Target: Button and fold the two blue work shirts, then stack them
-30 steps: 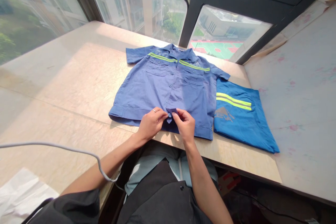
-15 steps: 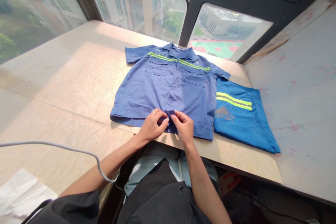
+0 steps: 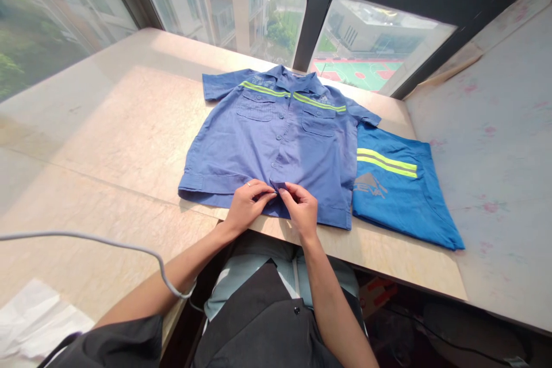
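Note:
A blue short-sleeved work shirt (image 3: 276, 144) with yellow-green reflective stripes lies front up on the beige table (image 3: 107, 144), collar toward the window. My left hand (image 3: 248, 205) and my right hand (image 3: 302, 207) meet at the bottom of its button placket near the hem. Both pinch the cloth there, fingers closed on the shirt's lower front edge. A ring shows on my left hand.
A brighter blue folded garment (image 3: 399, 184) with reflective stripes and a grey logo lies right of the shirt. A white cable (image 3: 107, 244) crosses the lower left. White paper (image 3: 38, 319) sits at the bottom left. Windows line the table's far edge.
The small raised flap at the placket bottom has been lowered toward the shirt. Both hands stay pinched at the same spot; the view shifted slightly.

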Action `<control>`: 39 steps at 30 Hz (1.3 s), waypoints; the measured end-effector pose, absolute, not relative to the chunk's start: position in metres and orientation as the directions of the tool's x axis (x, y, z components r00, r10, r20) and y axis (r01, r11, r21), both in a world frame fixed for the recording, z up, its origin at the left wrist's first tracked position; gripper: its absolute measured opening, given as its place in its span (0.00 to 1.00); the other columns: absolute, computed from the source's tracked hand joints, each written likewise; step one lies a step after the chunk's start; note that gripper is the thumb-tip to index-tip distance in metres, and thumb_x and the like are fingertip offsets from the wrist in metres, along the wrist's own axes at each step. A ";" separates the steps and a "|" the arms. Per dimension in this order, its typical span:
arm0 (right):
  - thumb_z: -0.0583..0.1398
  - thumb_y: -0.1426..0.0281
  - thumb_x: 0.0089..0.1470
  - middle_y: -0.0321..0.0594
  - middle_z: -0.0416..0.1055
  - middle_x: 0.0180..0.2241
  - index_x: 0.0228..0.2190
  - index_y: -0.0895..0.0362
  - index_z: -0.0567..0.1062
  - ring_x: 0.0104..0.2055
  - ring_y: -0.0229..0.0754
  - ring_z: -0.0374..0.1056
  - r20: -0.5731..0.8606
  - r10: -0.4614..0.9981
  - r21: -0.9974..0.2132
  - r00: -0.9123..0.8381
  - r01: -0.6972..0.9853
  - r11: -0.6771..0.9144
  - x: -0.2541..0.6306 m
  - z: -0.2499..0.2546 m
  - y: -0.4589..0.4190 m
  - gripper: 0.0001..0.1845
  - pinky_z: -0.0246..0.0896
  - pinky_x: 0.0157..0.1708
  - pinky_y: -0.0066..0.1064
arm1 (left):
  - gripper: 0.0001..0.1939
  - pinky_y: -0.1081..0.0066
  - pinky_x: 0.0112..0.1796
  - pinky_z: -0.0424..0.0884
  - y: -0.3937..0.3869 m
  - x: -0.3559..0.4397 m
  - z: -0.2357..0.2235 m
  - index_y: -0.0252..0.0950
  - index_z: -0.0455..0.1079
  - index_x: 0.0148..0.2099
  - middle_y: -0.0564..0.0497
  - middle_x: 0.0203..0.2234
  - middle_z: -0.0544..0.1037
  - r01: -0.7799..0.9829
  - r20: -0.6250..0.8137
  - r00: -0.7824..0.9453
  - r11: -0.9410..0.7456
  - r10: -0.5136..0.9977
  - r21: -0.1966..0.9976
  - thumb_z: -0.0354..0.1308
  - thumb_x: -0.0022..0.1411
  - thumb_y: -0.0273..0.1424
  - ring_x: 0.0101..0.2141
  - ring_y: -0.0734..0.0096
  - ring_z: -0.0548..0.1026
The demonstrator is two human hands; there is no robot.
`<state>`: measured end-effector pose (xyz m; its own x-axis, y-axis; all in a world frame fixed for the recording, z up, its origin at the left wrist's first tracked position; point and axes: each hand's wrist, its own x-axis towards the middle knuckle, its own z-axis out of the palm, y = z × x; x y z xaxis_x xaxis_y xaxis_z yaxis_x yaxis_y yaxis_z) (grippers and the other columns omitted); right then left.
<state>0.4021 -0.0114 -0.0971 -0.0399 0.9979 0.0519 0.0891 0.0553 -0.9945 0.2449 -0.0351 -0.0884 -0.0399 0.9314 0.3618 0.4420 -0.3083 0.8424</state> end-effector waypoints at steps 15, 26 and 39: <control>0.65 0.62 0.55 0.41 0.80 0.39 0.40 0.56 0.82 0.39 0.43 0.76 0.102 0.995 -0.991 -0.020 0.091 0.103 0.401 -0.101 -0.014 0.14 0.72 0.44 0.36 | 0.05 0.72 0.34 0.72 -0.034 0.248 -0.093 0.37 0.79 0.37 0.49 0.31 0.80 0.386 0.333 -0.143 -0.257 0.932 0.886 0.64 0.62 0.33 0.32 0.71 0.76; 0.63 0.62 0.58 0.39 0.80 0.44 0.43 0.52 0.83 0.46 0.47 0.76 0.132 0.988 -0.974 -0.078 0.176 0.144 0.412 -0.098 -0.016 0.14 0.70 0.51 0.40 | 0.07 0.73 0.31 0.72 -0.034 0.250 -0.094 0.37 0.80 0.38 0.49 0.32 0.81 0.360 0.301 -0.188 -0.219 0.935 0.907 0.65 0.61 0.35 0.30 0.72 0.76; 0.60 0.67 0.59 0.40 0.80 0.43 0.48 0.52 0.79 0.44 0.44 0.76 0.230 0.965 -0.945 -0.129 0.208 0.253 0.406 -0.089 -0.016 0.15 0.70 0.49 0.37 | 0.11 0.75 0.24 0.71 -0.031 0.246 -0.094 0.35 0.79 0.38 0.50 0.26 0.80 0.187 0.088 -0.202 -0.050 0.975 0.981 0.64 0.59 0.38 0.19 0.76 0.73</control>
